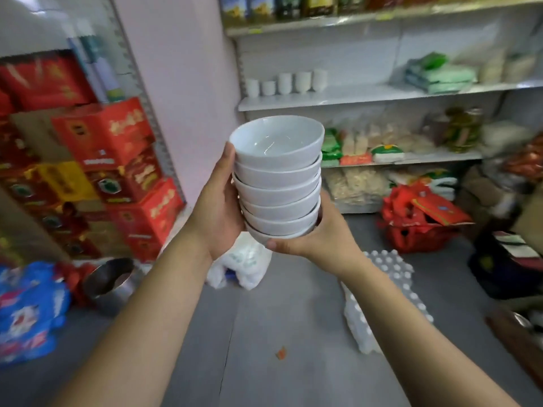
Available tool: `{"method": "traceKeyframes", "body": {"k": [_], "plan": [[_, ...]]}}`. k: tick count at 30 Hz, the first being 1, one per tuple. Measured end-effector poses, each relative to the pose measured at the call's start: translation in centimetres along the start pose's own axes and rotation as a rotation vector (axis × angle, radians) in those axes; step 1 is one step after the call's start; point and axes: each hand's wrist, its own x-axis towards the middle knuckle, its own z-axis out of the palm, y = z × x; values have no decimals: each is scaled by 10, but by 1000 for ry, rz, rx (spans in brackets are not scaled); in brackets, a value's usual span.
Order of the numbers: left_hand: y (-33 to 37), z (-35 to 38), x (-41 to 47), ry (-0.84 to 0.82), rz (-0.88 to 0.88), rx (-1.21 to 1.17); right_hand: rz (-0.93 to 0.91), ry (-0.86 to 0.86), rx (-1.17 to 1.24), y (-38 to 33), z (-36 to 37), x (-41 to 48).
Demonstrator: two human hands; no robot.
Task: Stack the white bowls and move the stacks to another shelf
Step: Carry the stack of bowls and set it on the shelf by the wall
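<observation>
Head view: your stack of white glazed ceramic bowls (277, 183) leans, in front of the white metal shelf (367, 96). Your left hand (219, 201) clasps its side and your right hand (311, 233) cups it underneath. With more tilt, the upper ones may slide off.

— We get bright, even light here, with a soft glare in the topmost of the white bowls (277, 183), which look sharp.
— Agreed. We see the red boxes (111, 160) and shelves (382, 95) smeared by blur, and straight lines bend near our frame edges.
</observation>
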Motion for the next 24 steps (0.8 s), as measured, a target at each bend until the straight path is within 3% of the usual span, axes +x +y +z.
{"method": "traceKeyframes", "body": {"k": [10,24], "plan": [[-38,-27,160,-306,-56,53,3,137,-28,61,-47,109],[-70,-59,404,-182,-14,87,-78,-14,-38,149,-118,356]]}}
